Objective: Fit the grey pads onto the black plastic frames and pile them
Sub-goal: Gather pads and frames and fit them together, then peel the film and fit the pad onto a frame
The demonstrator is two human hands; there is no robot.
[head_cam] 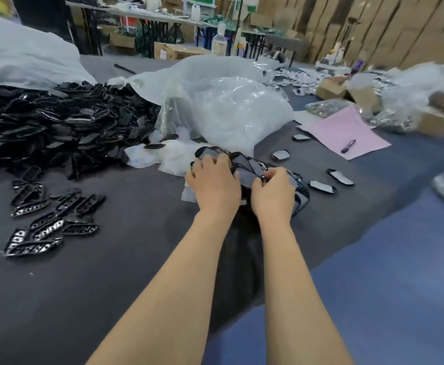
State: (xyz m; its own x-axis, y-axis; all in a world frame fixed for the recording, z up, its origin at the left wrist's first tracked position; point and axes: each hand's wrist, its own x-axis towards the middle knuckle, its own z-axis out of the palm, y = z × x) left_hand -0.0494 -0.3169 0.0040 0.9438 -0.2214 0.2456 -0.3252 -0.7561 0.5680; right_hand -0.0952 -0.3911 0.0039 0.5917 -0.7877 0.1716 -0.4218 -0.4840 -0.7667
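Task item: fanned row of fitted frames [247, 164], on desk [115, 272], directly under both hands. Row's long axis runs far-left to near-right.
Far-left end: left hand [213, 183], fingers curled over it, gripping.
Near-right end: right hand [273, 196], thumb and forefinger pinching a frame edge.
Judgement: squaring the row into a pile calls for closing the hands along that axis.
Just right of the row, nearer the right hand: loose fitted pieces [320, 187].
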